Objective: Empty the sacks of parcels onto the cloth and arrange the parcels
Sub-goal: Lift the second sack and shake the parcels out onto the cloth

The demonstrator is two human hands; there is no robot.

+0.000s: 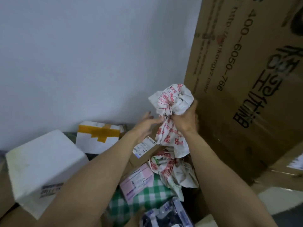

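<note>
My right hand (186, 119) grips a crumpled white sack with red print (173, 102), bunched and lifted in front of the wall. My left hand (146, 124) is beside it with fingers relaxed, fingertips touching the sack's lower folds. Another crumpled printed sack (172, 169) lies below on the green-and-white checked cloth (152, 194). Parcels on the cloth: a pink padded parcel (136, 182), a brown carton with a label (144, 151), a white foam box (44, 163), a white foam box with yellow tape (98, 136), and a dark plastic-wrapped parcel (167, 213).
A very large cardboard box with black print (246, 79) leans at the right, close behind my right hand. A pale wall (82, 54) fills the back. More cardboard (287, 176) lies at the lower right.
</note>
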